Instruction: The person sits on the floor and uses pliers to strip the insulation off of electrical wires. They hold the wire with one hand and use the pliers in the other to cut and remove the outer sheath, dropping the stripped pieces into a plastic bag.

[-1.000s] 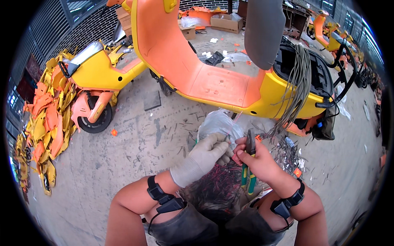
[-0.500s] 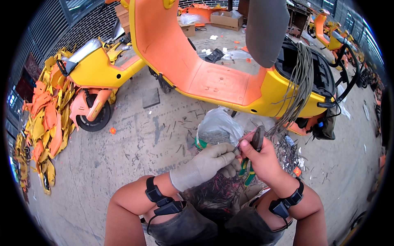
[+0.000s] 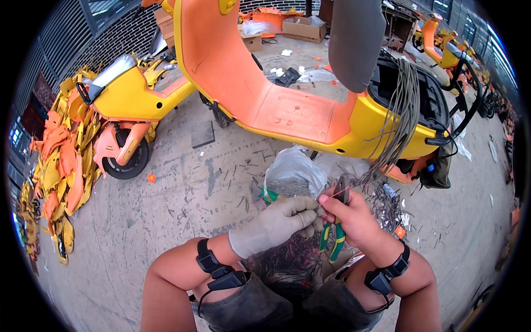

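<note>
Wire [image 3: 336, 194] now shows red, pinched in left grip [image 3: 285, 220], crossing pliers [image 3: 338, 242] clasped in right grip [image 3: 357, 217].

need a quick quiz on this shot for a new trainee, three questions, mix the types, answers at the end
1. Which hand wears a glove?
2. True or false: the pliers in the right hand have solid blue handles.
3. The bundle of grey wires hangs over: a) the cardboard box; b) the nearest scooter; c) the left forearm.

Key:
1. The left hand; the right is bare.
2. False; they are green and yellow.
3. b
</note>
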### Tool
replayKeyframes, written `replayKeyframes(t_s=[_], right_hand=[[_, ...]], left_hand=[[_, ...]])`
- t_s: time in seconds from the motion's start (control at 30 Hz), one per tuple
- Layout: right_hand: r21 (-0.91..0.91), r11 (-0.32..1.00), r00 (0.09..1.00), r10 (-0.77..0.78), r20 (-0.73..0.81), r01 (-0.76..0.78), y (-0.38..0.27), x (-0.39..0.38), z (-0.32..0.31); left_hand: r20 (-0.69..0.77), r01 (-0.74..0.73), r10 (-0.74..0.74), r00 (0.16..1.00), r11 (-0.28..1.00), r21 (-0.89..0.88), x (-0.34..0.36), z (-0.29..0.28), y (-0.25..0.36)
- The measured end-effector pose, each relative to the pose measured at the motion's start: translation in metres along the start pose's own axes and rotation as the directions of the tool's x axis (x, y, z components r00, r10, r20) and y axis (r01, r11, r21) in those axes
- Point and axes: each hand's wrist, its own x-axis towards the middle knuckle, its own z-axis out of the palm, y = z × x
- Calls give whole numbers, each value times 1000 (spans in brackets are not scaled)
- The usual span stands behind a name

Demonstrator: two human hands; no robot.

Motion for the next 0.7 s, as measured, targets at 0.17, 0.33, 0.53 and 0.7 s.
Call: replayKeyframes(t_s=[0.17,0.33,0.53,0.7], right_hand=[[94,994,998,63,14,-64,0,-1,-2],[26,999,998,36,45,-37,0,-2,-3],[-244,965,996,-89,29,94,6,0,-6],[-167,971,985,-161,56,168,18,6,-14]], left_hand=[[-43,8,-5,999,996,90,-1,4,11],[-46,54,-49,998,994,99,-1,3,18],[-78,89,-76,994,981,172,-2,2,18],[-214,52,-47,976,998,18,-5,4,21]])
